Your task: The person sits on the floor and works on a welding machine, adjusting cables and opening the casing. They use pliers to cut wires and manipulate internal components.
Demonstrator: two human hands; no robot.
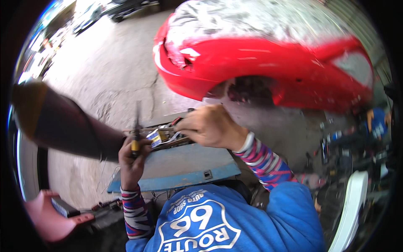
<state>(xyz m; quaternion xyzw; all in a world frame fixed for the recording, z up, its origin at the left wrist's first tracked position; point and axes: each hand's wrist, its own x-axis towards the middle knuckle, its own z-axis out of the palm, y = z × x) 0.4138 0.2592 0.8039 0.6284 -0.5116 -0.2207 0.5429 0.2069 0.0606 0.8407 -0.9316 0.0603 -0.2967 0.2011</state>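
My left hand point(131, 154) grips a yellow-and-black hand tool point(135, 144) upright, its narrow dark tip blurred. My right hand point(201, 125) is curled over an open tray of small parts and tools point(166, 131), fingertips pinched on something too small or blurred to make out. In the tray, between my hands, lies a small yellow, blue and white packet point(155, 138). A blue-edged flat metal panel point(176, 168) is just below both hands. A large dark cylindrical object point(67, 122) with a yellowish end extends left from behind my left hand.
A red car body point(247, 59), partly masked with plastic, stands ahead. At right are a person in blue point(377, 122), dark clutter and a white curved part point(348, 210). A pink part point(50, 214) lies lower left. Vehicles point(121, 10) stand in the distance on the concrete floor point(105, 59).
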